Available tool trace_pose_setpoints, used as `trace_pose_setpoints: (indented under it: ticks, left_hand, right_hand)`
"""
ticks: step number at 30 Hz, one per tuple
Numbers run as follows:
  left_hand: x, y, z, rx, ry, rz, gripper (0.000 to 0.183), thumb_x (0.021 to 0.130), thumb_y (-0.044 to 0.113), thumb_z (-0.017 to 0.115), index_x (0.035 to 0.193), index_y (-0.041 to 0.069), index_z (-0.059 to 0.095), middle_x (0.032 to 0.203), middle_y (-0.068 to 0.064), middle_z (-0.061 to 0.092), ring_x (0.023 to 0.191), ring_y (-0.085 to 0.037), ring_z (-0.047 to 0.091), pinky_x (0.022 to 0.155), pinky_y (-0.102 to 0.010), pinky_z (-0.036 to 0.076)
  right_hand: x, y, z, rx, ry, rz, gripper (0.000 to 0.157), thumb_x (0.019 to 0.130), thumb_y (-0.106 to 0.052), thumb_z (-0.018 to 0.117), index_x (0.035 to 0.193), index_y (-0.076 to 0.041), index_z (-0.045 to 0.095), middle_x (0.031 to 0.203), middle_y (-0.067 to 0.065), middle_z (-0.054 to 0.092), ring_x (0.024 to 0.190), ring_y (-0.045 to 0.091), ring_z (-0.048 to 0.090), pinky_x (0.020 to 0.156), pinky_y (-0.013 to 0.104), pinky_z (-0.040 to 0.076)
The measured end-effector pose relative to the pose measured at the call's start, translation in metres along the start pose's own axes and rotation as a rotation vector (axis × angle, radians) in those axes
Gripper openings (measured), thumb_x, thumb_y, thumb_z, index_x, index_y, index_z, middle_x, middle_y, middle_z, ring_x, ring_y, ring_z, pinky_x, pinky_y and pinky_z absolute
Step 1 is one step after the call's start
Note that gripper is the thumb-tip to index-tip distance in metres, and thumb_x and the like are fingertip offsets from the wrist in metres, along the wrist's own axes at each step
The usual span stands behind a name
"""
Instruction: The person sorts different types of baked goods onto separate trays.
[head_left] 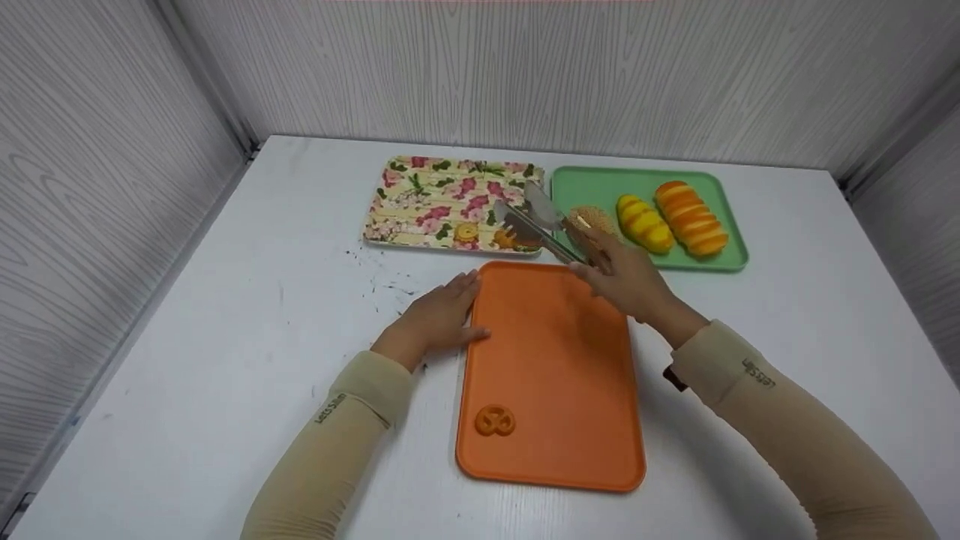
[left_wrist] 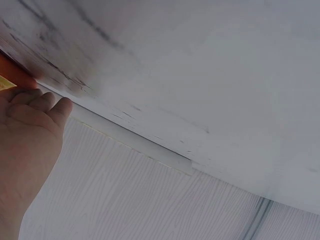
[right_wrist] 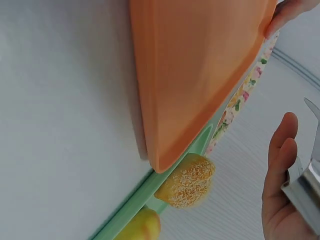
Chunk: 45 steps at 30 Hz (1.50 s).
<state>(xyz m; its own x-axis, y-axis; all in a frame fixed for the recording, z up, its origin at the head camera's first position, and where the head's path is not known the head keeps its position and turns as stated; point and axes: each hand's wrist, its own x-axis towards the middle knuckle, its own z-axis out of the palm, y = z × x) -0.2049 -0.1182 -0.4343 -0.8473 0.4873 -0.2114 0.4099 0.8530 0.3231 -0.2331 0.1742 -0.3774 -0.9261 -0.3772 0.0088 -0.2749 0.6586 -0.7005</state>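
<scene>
My right hand (head_left: 626,277) holds metal tongs (head_left: 559,244) by the handle, their two arms spread apart with nothing between them. The tongs reach over the floral tray's right side and the gap beside the green tray. At the left edge of an orange tray (head_left: 555,360), my left hand (head_left: 439,319) rests with fingers extended along the rim and the thumb over it. A small brown pretzel (head_left: 495,421) lies in that tray's near left corner. On the floral tray (head_left: 431,199) are a round cookie (head_left: 466,232) and an orange-brown piece (head_left: 508,238), partly hidden by the tongs.
Behind the right hand sits a green tray (head_left: 731,255) bearing a seeded bun (head_left: 591,218), a yellow bread (head_left: 645,223) and a larger orange striped loaf (head_left: 691,217). The white table (head_left: 225,360) meets wood-grain panels (head_left: 562,75) at the back and sides.
</scene>
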Motion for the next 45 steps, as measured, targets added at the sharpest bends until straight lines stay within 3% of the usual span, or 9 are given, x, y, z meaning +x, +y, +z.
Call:
trace_pose_setpoints:
  ticks: [6, 13, 17, 20, 25, 32, 45]
  left_hand:
    - [0.000, -0.002, 0.002, 0.006, 0.008, -0.004, 0.086, 0.093, 0.054, 0.051, 0.153, 0.006, 0.012, 0.159, -0.005, 0.006, 0.144, -0.022, 0.008, 0.114, -0.041, 0.017]
    - [0.001, -0.001, 0.002, -0.001, -0.011, -0.027, 0.087, 0.093, 0.055, 0.051, 0.153, 0.008, 0.010, 0.159, -0.003, 0.003, 0.144, -0.020, 0.005, 0.114, -0.041, 0.016]
    - [0.001, -0.001, 0.002, 0.008, -0.022, -0.031, 0.088, 0.093, 0.055, 0.051, 0.154, 0.009, 0.007, 0.159, -0.002, 0.001, 0.144, -0.019, 0.003, 0.114, -0.040, 0.015]
    - [0.002, -0.001, 0.003, 0.010, -0.018, -0.033, 0.086, 0.094, 0.055, 0.049, 0.154, 0.010, 0.007, 0.159, -0.002, 0.001, 0.144, -0.019, 0.003, 0.114, -0.039, 0.014]
    - [0.002, -0.002, 0.003, 0.005, -0.010, -0.033, 0.085, 0.094, 0.054, 0.049, 0.154, 0.010, 0.007, 0.159, -0.002, 0.002, 0.144, -0.018, 0.003, 0.115, -0.038, 0.014]
    - [0.002, -0.002, 0.004, 0.011, -0.014, -0.030, 0.087, 0.093, 0.054, 0.051, 0.154, 0.010, 0.007, 0.159, -0.002, 0.001, 0.144, -0.018, 0.003, 0.114, -0.039, 0.014]
    - [0.000, 0.000, 0.002, -0.012, -0.013, -0.030, 0.087, 0.093, 0.055, 0.050, 0.154, 0.010, 0.008, 0.159, -0.001, 0.001, 0.144, -0.017, 0.002, 0.115, -0.039, 0.013]
  right_hand:
    - [-0.024, 0.002, 0.006, 0.039, -0.031, -0.067, 0.063, 0.093, -0.045, 0.058, 0.147, -0.019, 0.039, 0.095, 0.008, 0.067, 0.070, 0.026, 0.066, 0.055, 0.036, 0.050]
    - [-0.053, 0.003, 0.013, 0.013, -0.066, -0.154, 0.058, 0.092, -0.045, 0.059, 0.144, -0.024, 0.045, 0.086, 0.003, 0.066, 0.064, 0.019, 0.065, 0.049, 0.031, 0.045]
    - [-0.067, 0.002, 0.017, -0.016, -0.096, -0.148, 0.059, 0.090, -0.050, 0.059, 0.143, -0.025, 0.047, 0.085, -0.004, 0.064, 0.052, 0.012, 0.052, 0.044, 0.027, 0.038]
    - [-0.077, 0.002, 0.019, -0.038, -0.130, -0.161, 0.062, 0.089, -0.052, 0.059, 0.141, -0.019, 0.050, 0.085, -0.007, 0.064, 0.048, 0.010, 0.041, 0.043, 0.025, 0.033]
    - [-0.091, 0.004, 0.022, -0.063, -0.217, -0.204, 0.063, 0.089, -0.051, 0.061, 0.139, -0.014, 0.052, 0.085, -0.012, 0.066, 0.051, 0.006, 0.041, 0.045, 0.022, 0.033]
    - [-0.106, 0.005, 0.025, -0.037, -0.346, -0.266, 0.056, 0.091, -0.040, 0.063, 0.140, -0.016, 0.051, 0.095, -0.011, 0.069, 0.065, 0.005, 0.059, 0.054, 0.025, 0.048]
    - [-0.113, -0.001, 0.031, -0.097, -0.468, -0.275, 0.054, 0.090, -0.044, 0.063, 0.139, -0.025, 0.053, 0.094, -0.019, 0.067, 0.071, 0.006, 0.057, 0.062, 0.026, 0.048]
